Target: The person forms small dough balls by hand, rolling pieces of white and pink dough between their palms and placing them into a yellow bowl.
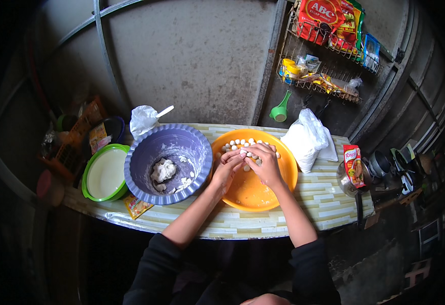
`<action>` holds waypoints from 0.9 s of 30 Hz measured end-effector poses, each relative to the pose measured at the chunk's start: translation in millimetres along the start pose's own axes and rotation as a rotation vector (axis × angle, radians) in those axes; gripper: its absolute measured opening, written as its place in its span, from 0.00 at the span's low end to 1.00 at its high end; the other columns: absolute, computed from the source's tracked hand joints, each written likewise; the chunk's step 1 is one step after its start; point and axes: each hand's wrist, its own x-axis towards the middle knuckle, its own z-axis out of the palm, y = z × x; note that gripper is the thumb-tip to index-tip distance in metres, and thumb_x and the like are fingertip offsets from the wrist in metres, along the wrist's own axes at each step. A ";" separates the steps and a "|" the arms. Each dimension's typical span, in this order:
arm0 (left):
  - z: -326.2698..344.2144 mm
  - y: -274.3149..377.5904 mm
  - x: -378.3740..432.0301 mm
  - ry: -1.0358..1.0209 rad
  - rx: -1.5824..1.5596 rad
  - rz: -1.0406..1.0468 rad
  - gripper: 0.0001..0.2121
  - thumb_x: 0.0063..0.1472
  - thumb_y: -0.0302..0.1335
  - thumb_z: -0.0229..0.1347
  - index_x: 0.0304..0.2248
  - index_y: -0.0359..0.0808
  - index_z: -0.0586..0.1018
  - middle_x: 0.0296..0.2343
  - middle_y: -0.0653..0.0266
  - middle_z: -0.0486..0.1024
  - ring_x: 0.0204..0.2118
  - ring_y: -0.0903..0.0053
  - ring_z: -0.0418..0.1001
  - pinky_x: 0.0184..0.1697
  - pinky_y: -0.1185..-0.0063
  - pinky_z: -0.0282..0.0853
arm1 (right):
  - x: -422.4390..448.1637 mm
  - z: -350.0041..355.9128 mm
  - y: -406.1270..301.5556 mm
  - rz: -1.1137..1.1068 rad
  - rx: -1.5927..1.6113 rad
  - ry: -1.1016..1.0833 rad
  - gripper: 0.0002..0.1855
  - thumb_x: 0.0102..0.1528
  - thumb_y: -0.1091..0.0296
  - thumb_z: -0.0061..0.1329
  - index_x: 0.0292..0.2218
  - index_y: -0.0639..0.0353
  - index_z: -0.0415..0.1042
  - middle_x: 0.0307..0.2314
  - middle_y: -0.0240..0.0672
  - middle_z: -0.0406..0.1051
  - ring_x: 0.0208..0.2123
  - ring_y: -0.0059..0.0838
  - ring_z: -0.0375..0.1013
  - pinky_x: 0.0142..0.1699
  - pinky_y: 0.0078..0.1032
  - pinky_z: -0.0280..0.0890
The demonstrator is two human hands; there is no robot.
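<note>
My left hand (228, 167) and my right hand (265, 162) meet above an orange plastic basin (253, 194). Between their fingertips is a small white dough piece (243, 151), partly covered by the fingers. Many small white dough balls (237, 142) lie in the far half of the basin, some behind my hands. Left of it stands a purple basin with a wavy rim (133, 179), holding a lump of white dough (163, 170) and scattered dough bits; flour smears its inner wall. My left forearm passes close to this basin's right side.
A green tub of whitish liquid (106, 173) stands left, near a yellow seasoning packet (138, 206). Plastic bags of white powder (305, 143) sit behind right. A metal pot (345, 179) with a red packet is at the table's right end. Wire racks (321, 85) hang on the wall.
</note>
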 end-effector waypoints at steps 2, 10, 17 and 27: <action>-0.8 -0.1 0.0 -0.017 0.006 -0.007 0.09 0.59 0.23 0.53 0.40 0.33 0.74 0.38 0.64 0.75 0.42 0.79 0.73 0.50 0.79 0.69 | -0.2 0.3 0.7 0.009 0.007 -0.010 0.15 0.44 0.72 0.55 0.38 0.54 0.77 0.32 0.31 0.74 0.37 0.30 0.70 0.47 0.27 0.54; -4.0 1.8 1.5 0.018 -0.085 -0.100 0.08 0.60 0.29 0.55 0.38 0.36 0.74 0.36 0.68 0.74 0.39 0.82 0.73 0.45 0.83 0.70 | 1.2 -0.3 -2.2 0.017 0.036 -0.023 0.14 0.45 0.71 0.56 0.37 0.55 0.77 0.31 0.31 0.74 0.37 0.29 0.70 0.46 0.26 0.55; -5.2 4.3 1.3 -0.013 -0.107 -0.131 0.08 0.60 0.30 0.54 0.38 0.38 0.73 0.35 0.72 0.74 0.38 0.83 0.73 0.43 0.84 0.70 | 2.1 -3.0 -3.0 -0.010 0.110 -0.021 0.15 0.45 0.75 0.55 0.38 0.59 0.76 0.32 0.34 0.73 0.38 0.33 0.70 0.46 0.29 0.59; 0.8 11.4 -2.1 -0.110 -0.305 -0.183 0.10 0.61 0.25 0.52 0.42 0.31 0.72 0.39 0.62 0.73 0.44 0.75 0.72 0.51 0.77 0.71 | 5.3 -8.1 -11.3 0.067 0.248 0.032 0.17 0.45 0.80 0.53 0.39 0.61 0.75 0.35 0.38 0.72 0.39 0.36 0.71 0.48 0.27 0.63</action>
